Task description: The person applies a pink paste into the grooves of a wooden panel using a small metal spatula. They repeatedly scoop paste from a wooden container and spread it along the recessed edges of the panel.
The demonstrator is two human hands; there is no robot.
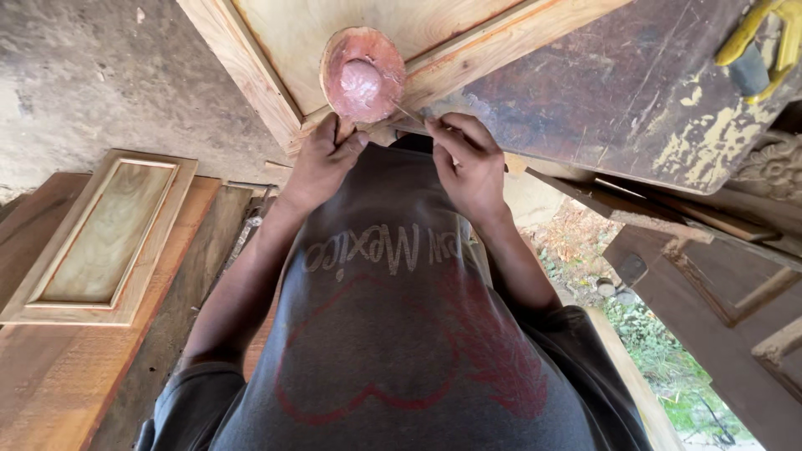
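A: Hands first, quick.

B: Left hand (322, 159) has its fingers curled in tight, pinching at the lower edge of the wooden panel (351, 33), just under the pink bowl (362, 75). Right hand (469, 163) is also curled narrow, fingertips pinched on a thin stick (408, 113) that slants up toward the bowl's rim. What the left pinches, can't tell, too small.

A: Bowl position?

B: Sits on the panel's frame near its bottom edge, between and just above the two hands. Shallow, round, pink paste inside.

A: Surface, room?

B: Light wood framed panel lying flat in front of the person. Beside it on the right, a dark worn board (635, 83) with flaking yellow paint. Grey concrete floor (75, 75) on the left. A smaller framed door panel (104, 238) rests on reddish planks (50, 367) down left. Greenery (668, 367) shows lower right, past more dark boards.

A: Counts?

B: Two hands, one bowl, one stick, two light framed panels, one yellow-handled tool (764, 42) top right. Grey shirt (393, 334) fills the bottom.
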